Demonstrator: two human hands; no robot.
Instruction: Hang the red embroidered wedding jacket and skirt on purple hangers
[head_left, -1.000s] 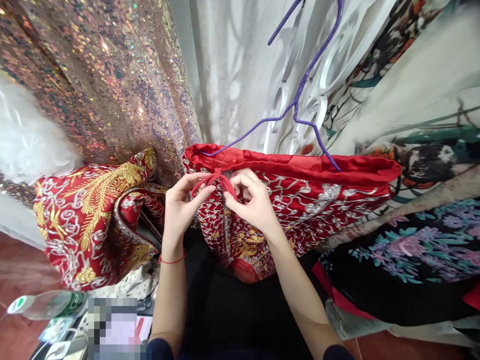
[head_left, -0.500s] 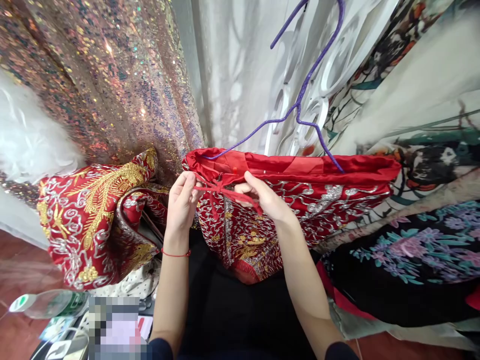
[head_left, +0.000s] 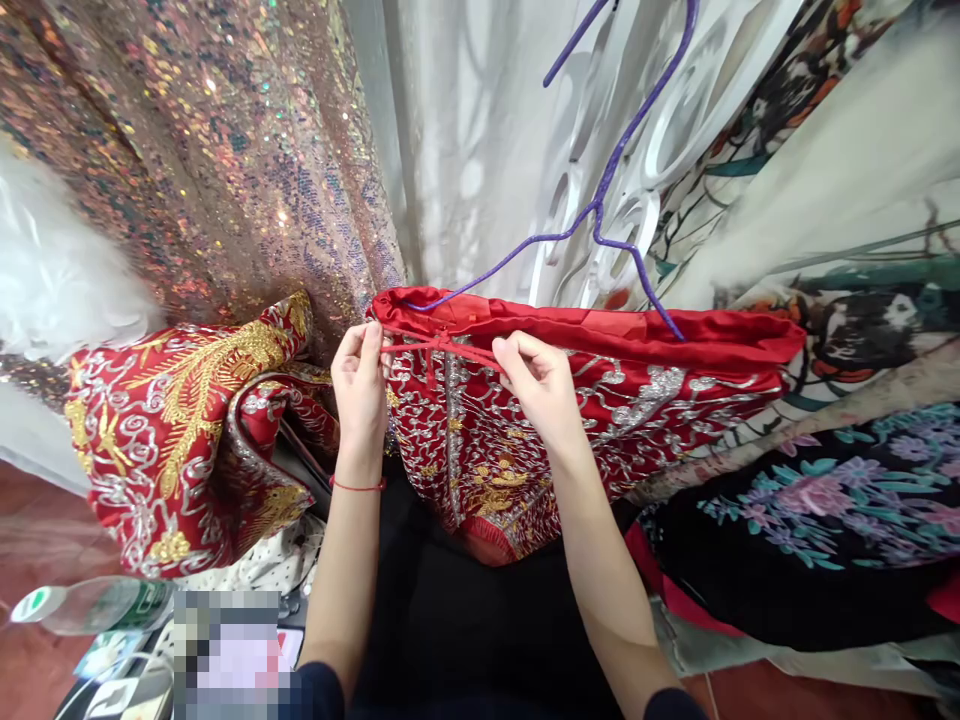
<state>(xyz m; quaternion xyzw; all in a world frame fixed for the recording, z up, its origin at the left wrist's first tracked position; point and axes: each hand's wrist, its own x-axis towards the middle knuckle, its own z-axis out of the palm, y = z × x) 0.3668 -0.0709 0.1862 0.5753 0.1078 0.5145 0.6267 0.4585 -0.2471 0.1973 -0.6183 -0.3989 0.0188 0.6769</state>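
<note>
A red skirt with silver and gold embroidery hangs by its waistband from a purple wire hanger. A thin red tie string runs across the waistband near its left end. My left hand pinches the string's left end at the waistband's corner. My right hand pinches the other end and holds it taut to the right. Both hands are closed on the string, with a small knot between them.
A sequined fabric hangs at the left, with a matching red embroidered garment below it. Floral and painted fabrics lie at the right. A plastic bottle lies at the lower left.
My hands have drawn apart, pulling the red string ends out sideways, so the loops seen earlier have tightened into a small knot. The skirt and hanger stay in place.
</note>
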